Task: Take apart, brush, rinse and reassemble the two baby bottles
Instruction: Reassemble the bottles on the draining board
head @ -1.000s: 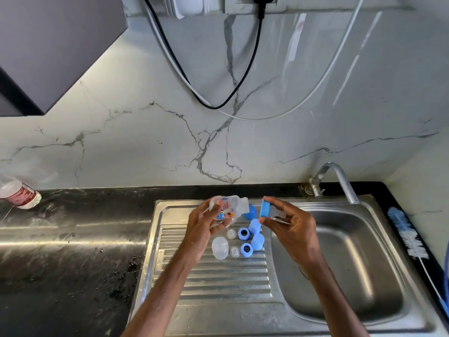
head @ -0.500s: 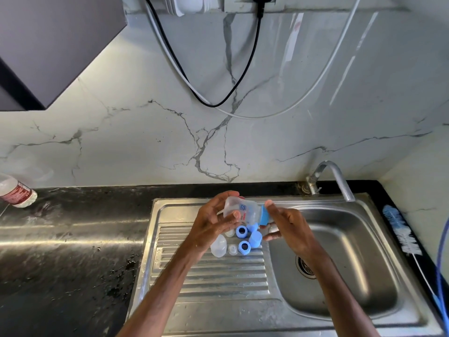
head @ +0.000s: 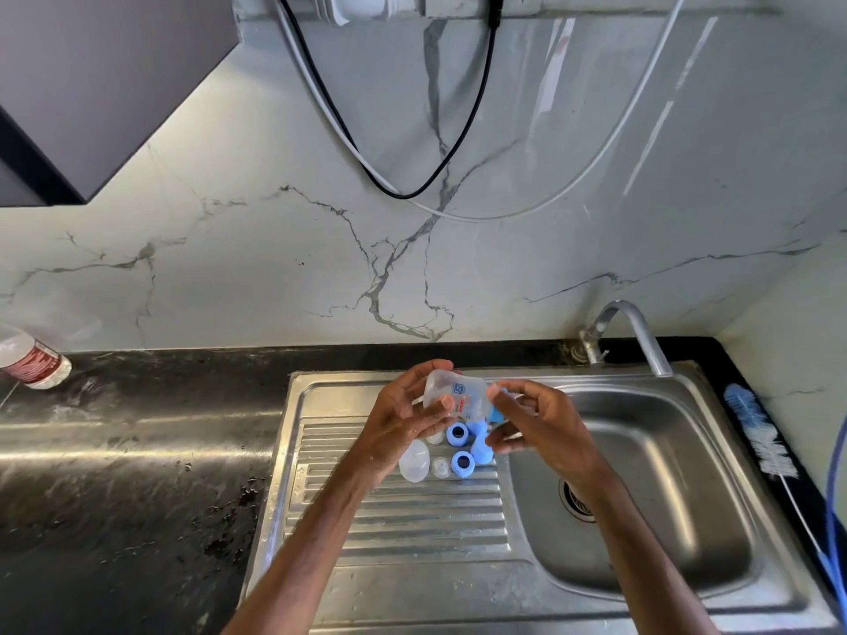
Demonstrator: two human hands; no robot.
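Currently: bottle [head: 458, 398] held tilted above the sink [head: 664, 474] drainboard [head: 389, 511]. Left hand [head: 403, 419] fingers curled round its base; right hand [head: 536, 423] fingers pinch the blue ring [head: 497, 412] at its neck. Loose parts [head: 463, 462] sit on the drainboard right under it. Brush [head: 756, 433] on bench [head: 137, 451], right of sink.

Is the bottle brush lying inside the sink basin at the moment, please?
No, the bottle brush lies on the black counter right of the sink, outside its basin.
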